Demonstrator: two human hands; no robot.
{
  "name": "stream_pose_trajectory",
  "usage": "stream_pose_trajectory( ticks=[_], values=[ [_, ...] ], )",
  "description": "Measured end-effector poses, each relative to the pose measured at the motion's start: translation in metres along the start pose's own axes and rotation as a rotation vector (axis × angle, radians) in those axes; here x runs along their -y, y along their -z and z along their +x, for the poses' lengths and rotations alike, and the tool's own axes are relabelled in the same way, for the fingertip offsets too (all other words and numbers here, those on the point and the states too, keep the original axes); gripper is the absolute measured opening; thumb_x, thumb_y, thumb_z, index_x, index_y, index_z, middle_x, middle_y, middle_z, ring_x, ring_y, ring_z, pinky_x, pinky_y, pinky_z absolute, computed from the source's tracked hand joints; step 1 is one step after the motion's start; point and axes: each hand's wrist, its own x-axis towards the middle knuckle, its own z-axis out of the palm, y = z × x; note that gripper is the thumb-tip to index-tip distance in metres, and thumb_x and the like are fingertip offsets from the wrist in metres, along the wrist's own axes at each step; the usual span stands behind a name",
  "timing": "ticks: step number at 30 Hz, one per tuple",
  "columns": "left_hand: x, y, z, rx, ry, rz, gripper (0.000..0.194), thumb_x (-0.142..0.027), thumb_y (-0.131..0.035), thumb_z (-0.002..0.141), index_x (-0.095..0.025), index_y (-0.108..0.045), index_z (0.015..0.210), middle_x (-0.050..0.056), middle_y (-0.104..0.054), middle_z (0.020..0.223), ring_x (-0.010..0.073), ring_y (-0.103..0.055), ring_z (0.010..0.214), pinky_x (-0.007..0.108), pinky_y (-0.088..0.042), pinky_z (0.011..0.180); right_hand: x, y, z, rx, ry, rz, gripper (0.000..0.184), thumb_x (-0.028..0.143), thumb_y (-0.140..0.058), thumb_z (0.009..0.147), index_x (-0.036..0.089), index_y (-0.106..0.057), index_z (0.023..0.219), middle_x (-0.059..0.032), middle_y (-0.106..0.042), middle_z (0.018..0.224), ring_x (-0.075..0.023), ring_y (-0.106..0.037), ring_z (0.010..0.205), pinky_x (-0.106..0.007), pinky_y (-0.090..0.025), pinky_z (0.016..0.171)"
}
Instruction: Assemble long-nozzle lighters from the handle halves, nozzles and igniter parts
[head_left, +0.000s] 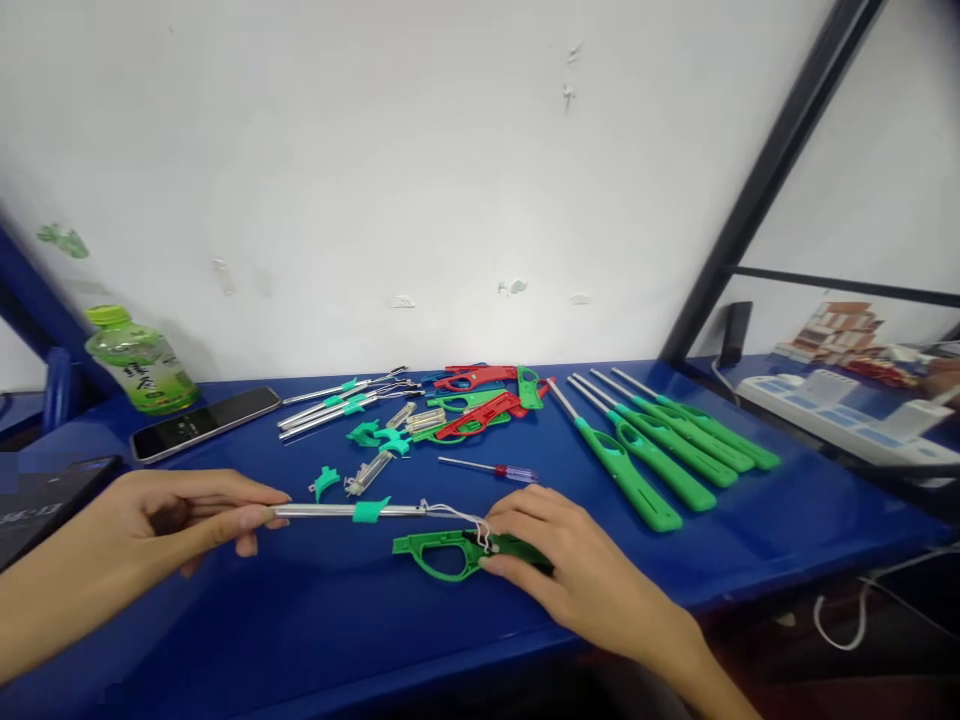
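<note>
My left hand (202,515) pinches the end of a metal lighter tube (315,510), held level above the table. A teal collar (367,511) sits around the tube, and thin white wires (457,513) run from its right end toward my right hand (551,550). That hand is closed over an open green lighter handle half (442,562), its fingertips at a small dark part where the wires end. My right fingers hide the rest of the handle half. Just beyond the tube lie a teal trigger piece (325,484) and a clear fuel tank (371,473).
Several assembled green lighters (630,478) lie at right. A screwdriver (502,470), red handle shells (484,413) and spare metal tubes (330,410) lie farther back. A phone (206,425) and bottle (142,365) stand left; a power strip (832,420) is far right.
</note>
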Motion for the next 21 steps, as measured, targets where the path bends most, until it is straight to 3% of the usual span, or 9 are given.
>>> stream_pose_trajectory(
  ticks=[3, 5, 10, 12, 15, 17, 21],
  values=[
    [-0.002, 0.005, -0.005, 0.252, -0.01, -0.028, 0.036, -0.065, -0.074, 0.078, -0.035, -0.085, 0.094, -0.002, -0.08, 0.082, 0.0222, -0.071, 0.077, 0.026, -0.054, 0.067, 0.0, -0.001, 0.0, -0.002, -0.001, 0.012, 0.013, 0.034, -0.065, 0.107, 0.027, -0.075, 0.113, -0.0009, -0.075, 0.116, -0.0202, -0.07, 0.109, -0.037, -0.048, 0.111],
    [-0.001, 0.005, -0.005, 0.288, -0.032, 0.026, 0.035, -0.064, -0.072, 0.081, -0.034, -0.084, 0.092, -0.003, -0.081, 0.092, 0.0227, -0.071, 0.084, 0.027, -0.055, 0.075, 0.0, -0.001, 0.001, 0.001, 0.0, 0.024, 0.012, 0.033, -0.065, 0.107, 0.028, -0.074, 0.113, -0.0005, -0.075, 0.116, -0.0201, -0.07, 0.11, -0.037, -0.048, 0.11],
    [0.006, -0.004, -0.006, 0.349, -0.064, 0.13, 0.027, -0.054, -0.068, 0.087, -0.031, -0.082, 0.091, -0.004, -0.079, 0.089, 0.0205, -0.067, 0.08, 0.025, -0.051, 0.073, 0.001, 0.001, 0.001, 0.017, -0.009, 0.024, 0.012, 0.034, -0.065, 0.107, 0.028, -0.074, 0.112, -0.0014, -0.075, 0.118, -0.0208, -0.07, 0.11, -0.037, -0.051, 0.107],
    [0.005, -0.01, -0.008, 0.303, -0.089, 0.131, 0.023, -0.05, -0.071, 0.081, -0.031, -0.081, 0.09, -0.002, -0.079, 0.09, 0.0235, -0.069, 0.085, 0.027, -0.053, 0.077, 0.001, 0.002, 0.0, 0.025, -0.011, 0.019, 0.013, 0.034, -0.065, 0.107, 0.028, -0.075, 0.112, -0.0017, -0.076, 0.118, -0.0211, -0.07, 0.111, -0.037, -0.051, 0.107],
    [-0.008, -0.021, -0.011, 0.175, -0.135, 0.211, 0.035, -0.055, -0.07, 0.077, -0.033, -0.082, 0.1, 0.003, -0.08, 0.095, 0.0286, -0.071, 0.088, 0.032, -0.056, 0.078, 0.001, 0.002, 0.0, 0.031, -0.009, 0.026, 0.013, 0.034, -0.066, 0.106, 0.029, -0.076, 0.113, -0.0014, -0.076, 0.119, -0.0211, -0.07, 0.111, -0.037, -0.052, 0.107],
    [-0.022, -0.032, -0.013, 0.128, -0.176, 0.232, 0.042, -0.063, -0.064, 0.082, -0.033, -0.081, 0.106, 0.004, -0.08, 0.102, 0.0289, -0.071, 0.088, 0.035, -0.057, 0.077, 0.0, 0.001, 0.0, 0.03, -0.013, 0.036, 0.012, 0.034, -0.067, 0.106, 0.029, -0.076, 0.112, -0.0012, -0.075, 0.119, -0.0209, -0.07, 0.111, -0.036, -0.052, 0.106],
    [-0.05, -0.06, -0.016, 0.051, -0.352, 0.203, 0.04, -0.057, -0.055, 0.096, -0.034, -0.077, 0.12, 0.004, -0.075, 0.119, 0.0277, -0.071, 0.099, 0.037, -0.056, 0.088, -0.001, 0.001, 0.001, 0.039, -0.019, 0.053, 0.01, 0.032, -0.067, 0.106, 0.029, -0.075, 0.112, -0.0002, -0.074, 0.12, -0.0206, -0.069, 0.112, -0.037, -0.051, 0.106]
  ],
)
